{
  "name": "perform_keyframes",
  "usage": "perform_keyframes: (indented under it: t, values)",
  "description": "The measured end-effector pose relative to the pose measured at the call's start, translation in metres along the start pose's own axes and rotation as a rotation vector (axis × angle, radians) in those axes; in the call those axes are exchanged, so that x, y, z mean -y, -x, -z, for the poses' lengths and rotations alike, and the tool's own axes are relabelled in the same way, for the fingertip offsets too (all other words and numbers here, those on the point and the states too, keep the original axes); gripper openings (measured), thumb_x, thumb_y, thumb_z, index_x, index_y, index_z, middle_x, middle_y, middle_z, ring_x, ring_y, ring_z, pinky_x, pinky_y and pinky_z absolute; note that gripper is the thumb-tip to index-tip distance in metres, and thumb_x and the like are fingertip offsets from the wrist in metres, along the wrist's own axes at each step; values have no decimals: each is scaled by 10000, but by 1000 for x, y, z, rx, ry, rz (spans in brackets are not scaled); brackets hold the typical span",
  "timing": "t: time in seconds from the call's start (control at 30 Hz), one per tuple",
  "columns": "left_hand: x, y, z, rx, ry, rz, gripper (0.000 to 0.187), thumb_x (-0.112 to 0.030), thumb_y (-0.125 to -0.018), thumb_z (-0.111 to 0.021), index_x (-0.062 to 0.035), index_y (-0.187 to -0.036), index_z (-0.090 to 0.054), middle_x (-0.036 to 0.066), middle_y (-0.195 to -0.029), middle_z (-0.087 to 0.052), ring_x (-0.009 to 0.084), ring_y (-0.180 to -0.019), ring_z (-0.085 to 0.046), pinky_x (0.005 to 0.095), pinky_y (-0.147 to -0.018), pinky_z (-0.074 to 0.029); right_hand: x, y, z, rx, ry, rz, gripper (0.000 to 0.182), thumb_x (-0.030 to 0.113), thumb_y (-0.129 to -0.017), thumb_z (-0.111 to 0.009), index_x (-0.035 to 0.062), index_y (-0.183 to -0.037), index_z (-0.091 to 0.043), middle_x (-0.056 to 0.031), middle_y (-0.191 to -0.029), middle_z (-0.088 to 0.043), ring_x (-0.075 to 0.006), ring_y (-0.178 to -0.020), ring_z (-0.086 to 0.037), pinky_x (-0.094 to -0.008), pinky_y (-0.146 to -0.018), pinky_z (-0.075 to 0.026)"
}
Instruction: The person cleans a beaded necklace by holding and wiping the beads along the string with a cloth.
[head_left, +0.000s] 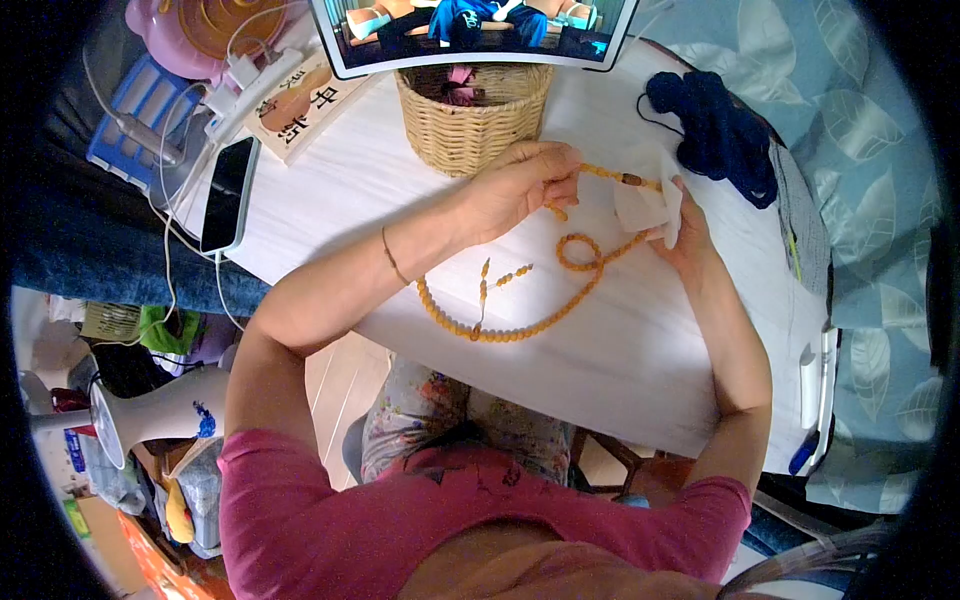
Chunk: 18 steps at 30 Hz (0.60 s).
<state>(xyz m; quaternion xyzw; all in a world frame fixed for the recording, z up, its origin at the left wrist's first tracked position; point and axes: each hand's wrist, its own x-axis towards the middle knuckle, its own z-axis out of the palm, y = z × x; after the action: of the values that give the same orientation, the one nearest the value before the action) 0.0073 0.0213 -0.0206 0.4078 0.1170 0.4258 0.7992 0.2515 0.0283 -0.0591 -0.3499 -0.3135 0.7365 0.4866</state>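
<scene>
A long string of amber-coloured beads (pixel 540 325) lies in a loose curve on the white table, with a small loop and a short tasselled end of beads. Pinched in my left hand (pixel 530 185) is one stretch of this string, raised off the table. That stretch, which includes a darker brown bead, runs right into a thin white tissue (pixel 645 197). Closed around the tissue and the beads in it is my right hand (pixel 687 235). Its fingertips are partly hidden behind the tissue.
A wicker basket (pixel 475 125) stands beyond my left hand, below a tablet (pixel 475 40). Dark blue yarn (pixel 715 135) lies at the back right. On the left are a phone (pixel 230 195) with a cable, a book (pixel 305 110) and a power strip (pixel 235 100).
</scene>
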Motion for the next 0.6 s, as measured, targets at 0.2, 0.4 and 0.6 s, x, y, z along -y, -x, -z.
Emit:
perform_keyframes:
  t: [0.2, 0.4, 0.6]
  values:
    - [-2, 2, -1, 51, -16, -37, 117, -138, -766, -438, -37, -708, -454, 55, -647, -445, 175, -693, -456, 275, -637, -379, 0, 0, 0, 24, -19, 1, 462, 358, -808, -375, 16, -1117, -363, -136, -1021, -488, -229, -932, -482, -340, -807, -382]
    - [-1, 1, 0, 74, 14, -1, 150, -151, -753, -415, -62, -632, -416, 42, -615, -407, 163, -656, -408, 258, -627, -347, 1, -3, 10, 139, -48, -2, 438, 341, -783, -436, 21, -1078, -393, -122, -991, -497, -203, -870, -503, -294, -682, -439]
    - [-3, 1, 3, 38, 24, 12, 189, -162, -760, -420, -78, -595, -381, 33, -590, -373, 144, -611, -394, 262, -611, -352, 3, -2, 9, 264, -29, 23, 417, 309, -763, -487, 41, -1071, -403, -104, -988, -496, -173, -802, -513, -219, -512, -443]
